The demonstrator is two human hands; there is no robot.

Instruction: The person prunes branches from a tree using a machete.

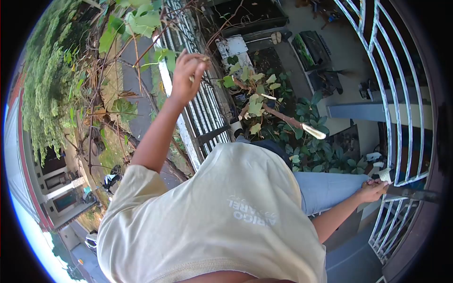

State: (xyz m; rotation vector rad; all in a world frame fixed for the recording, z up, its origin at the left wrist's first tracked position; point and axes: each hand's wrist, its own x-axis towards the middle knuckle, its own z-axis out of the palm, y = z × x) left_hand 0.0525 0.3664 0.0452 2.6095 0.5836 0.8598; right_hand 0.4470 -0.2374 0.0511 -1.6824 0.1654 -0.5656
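My left hand (188, 75) is raised at upper centre-left, fingers curled in a loose pinch. Something small and brownish shows at its fingertips, too small to name. The hand is above a white slatted fence (207, 104) and near green vine leaves (141, 23). To its right, a brown branch (283, 118) with several leaves and a pale cut end extends across the greenery. Far to the right, my right hand (373, 189) is closed around the end of a dark bar (410, 193), beside a white metal railing (387, 108).
Tangled vines and dry stems (96, 104) cover the left side. Below are leafy plants (311, 151), a tank-like box (311, 49) and a pair of sandals (276, 37) on a paved floor. My jeans-clad leg (325, 188) reaches toward the railing.
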